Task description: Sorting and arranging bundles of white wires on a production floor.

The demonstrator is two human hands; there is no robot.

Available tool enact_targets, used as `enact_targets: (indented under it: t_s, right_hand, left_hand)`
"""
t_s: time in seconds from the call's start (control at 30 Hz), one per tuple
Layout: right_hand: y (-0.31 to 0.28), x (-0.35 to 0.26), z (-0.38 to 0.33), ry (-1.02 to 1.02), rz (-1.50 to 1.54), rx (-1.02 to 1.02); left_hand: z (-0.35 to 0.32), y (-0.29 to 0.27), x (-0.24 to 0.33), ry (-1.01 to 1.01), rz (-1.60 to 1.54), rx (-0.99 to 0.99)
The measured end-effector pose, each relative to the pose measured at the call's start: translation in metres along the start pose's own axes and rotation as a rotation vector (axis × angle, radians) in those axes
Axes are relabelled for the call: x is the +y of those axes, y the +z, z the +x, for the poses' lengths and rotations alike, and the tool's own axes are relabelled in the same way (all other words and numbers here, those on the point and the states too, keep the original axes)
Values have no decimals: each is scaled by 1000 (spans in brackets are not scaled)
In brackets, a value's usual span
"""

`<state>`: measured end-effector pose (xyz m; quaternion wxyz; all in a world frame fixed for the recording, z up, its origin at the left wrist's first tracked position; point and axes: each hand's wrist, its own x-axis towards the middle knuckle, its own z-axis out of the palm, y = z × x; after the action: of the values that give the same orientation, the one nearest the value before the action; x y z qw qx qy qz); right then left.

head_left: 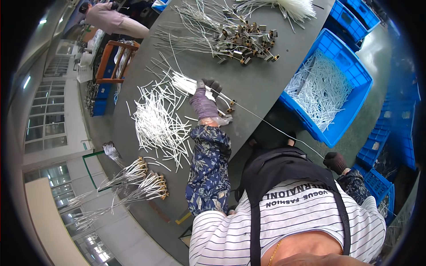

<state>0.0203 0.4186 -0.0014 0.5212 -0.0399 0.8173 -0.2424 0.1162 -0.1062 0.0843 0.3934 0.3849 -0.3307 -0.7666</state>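
My left hand [207, 91], in a dark glove with a purple cuff, is closed round a bundle of white sleeves [183, 83] above the grey table. A thin pale wire [279, 129] stretches from beside that hand, over the table edge, to my right hand [336, 162]. The dark-gloved right hand is out to the side and closed on the wire's end. Small brass-coloured end pieces [231, 106] lie just right of my left hand. Close by on the left spreads a loose pile of short white sleeves [157, 122].
At the table's far side lie wires with dark and brass end blocks [246, 42]. More bundled wires [153, 186] rest at the near left. A blue crate [357, 99] of white pieces stands to the right. A person [113, 20] is at the far left.
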Motion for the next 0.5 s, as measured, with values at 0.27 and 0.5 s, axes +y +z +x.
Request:
enact_targets:
  t_s: [0.27,0.5]
  right_hand:
    - [0,-12,-8,-58,45,-50]
    - [12,-46,1,-138,111,-107]
  left_hand:
    - [-19,8,-3,-42,161,-29]
    - [-46,-51,-113,-3,450,-301]
